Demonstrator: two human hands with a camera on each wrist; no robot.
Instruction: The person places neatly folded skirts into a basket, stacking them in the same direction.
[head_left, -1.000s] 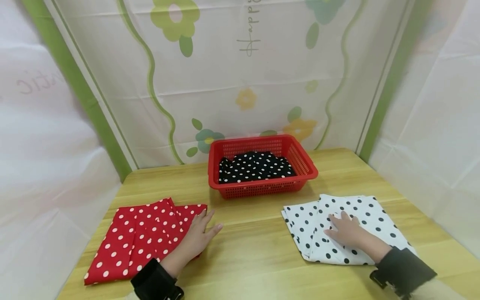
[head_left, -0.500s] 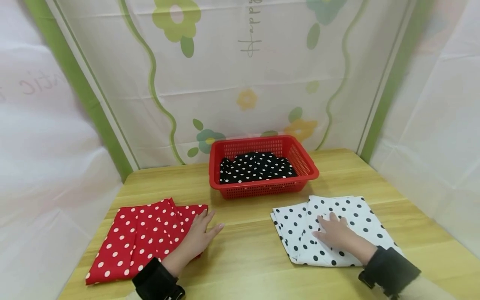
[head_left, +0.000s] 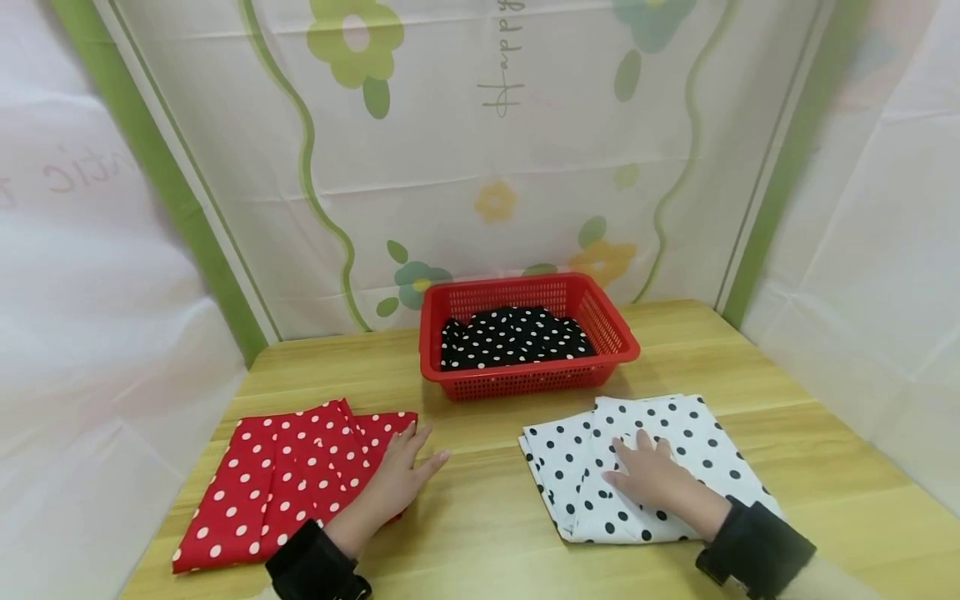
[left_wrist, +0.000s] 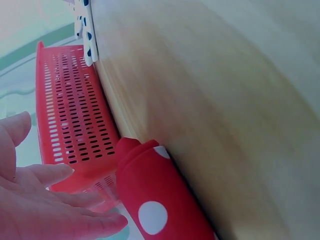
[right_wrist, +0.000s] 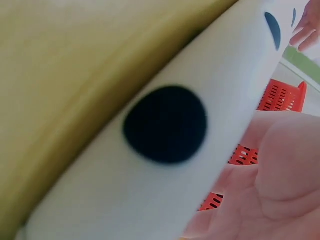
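Observation:
On the left of the table lies a folded red cloth with white dots. My left hand is over its right edge, fingers spread, holding nothing. In the left wrist view the palm and straight fingers show beside the red cloth's thick folded edge. A folded white cloth with black dots lies at the right. My right hand rests flat on it with the fingers spread. The right wrist view shows that cloth close up, the hand beyond its edge.
A red slotted plastic basket stands at the back of the wooden table, with a black white-dotted cloth inside. Behind it hangs a flower-print curtain; pale fabric also encloses the sides.
My right hand has slid the white cloth to the left across the table, closer to the middle. My left hand and the red cloth have stayed almost in place.

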